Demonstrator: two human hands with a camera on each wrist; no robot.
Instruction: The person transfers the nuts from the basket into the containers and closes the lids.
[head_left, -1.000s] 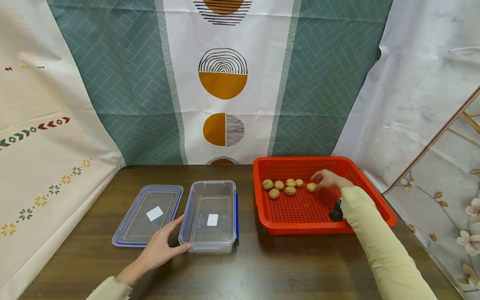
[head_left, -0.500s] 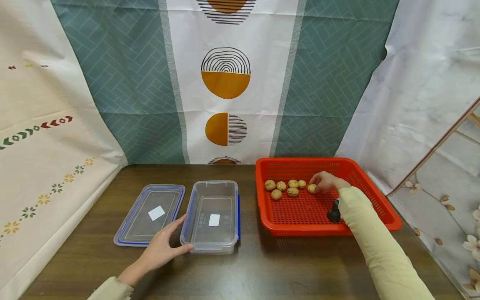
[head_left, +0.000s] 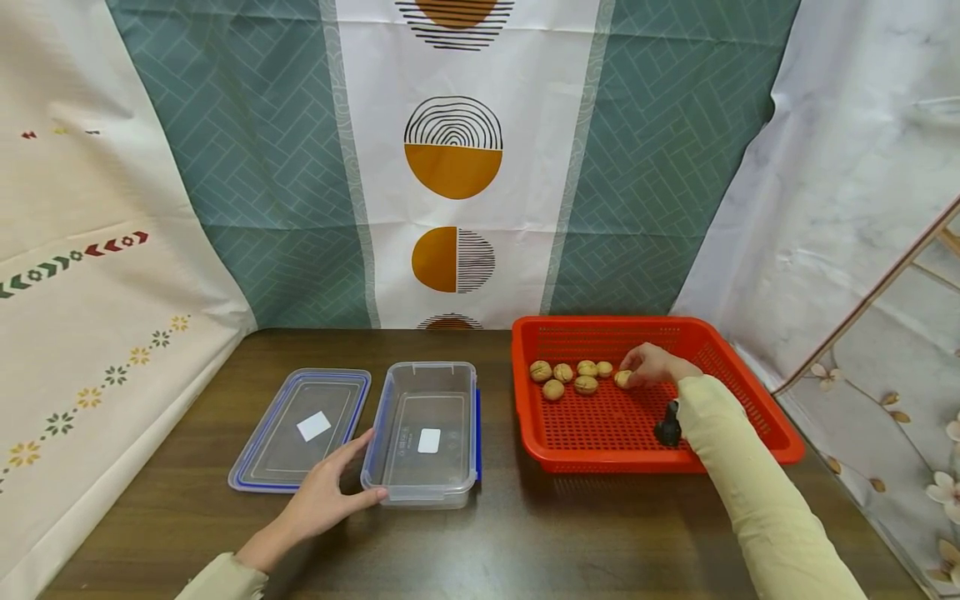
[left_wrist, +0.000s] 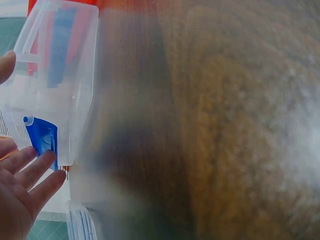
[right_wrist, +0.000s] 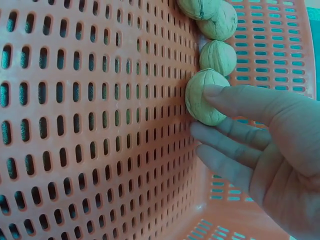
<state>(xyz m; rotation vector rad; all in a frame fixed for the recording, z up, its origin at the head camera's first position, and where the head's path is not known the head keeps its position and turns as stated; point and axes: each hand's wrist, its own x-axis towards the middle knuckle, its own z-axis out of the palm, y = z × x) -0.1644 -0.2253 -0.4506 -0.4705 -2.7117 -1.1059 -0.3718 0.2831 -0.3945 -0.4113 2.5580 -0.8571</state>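
My right hand point(head_left: 651, 365) reaches into the red basket point(head_left: 615, 461) and pinches a walnut point(right_wrist: 205, 97), with the thumb on top in the right wrist view. The walnut sits low, right at the basket floor. Several other walnuts point(head_left: 586, 385) lie to its left in the basket. My left hand point(head_left: 322, 493) rests against the near left corner of a clear plastic food container point(head_left: 420, 493), thumb on the near rim and fingers along the left side. In the left wrist view those fairly straight fingers touch its blue latch point(left_wrist: 44, 137).
A clear lid point(head_left: 288, 433) with a blue seal and a white label lies flat left of the container. A second blue latch point(head_left: 477, 433) hangs on the container's right side. Dark wood table point(head_left: 495, 550) spreads in front; patterned cloths point(head_left: 480, 167) hang behind and beside it.
The right thumb and fingers have closed onto the walnut from just beside it. My left hand stays at the container's corner. The whole head view has shifted slightly.
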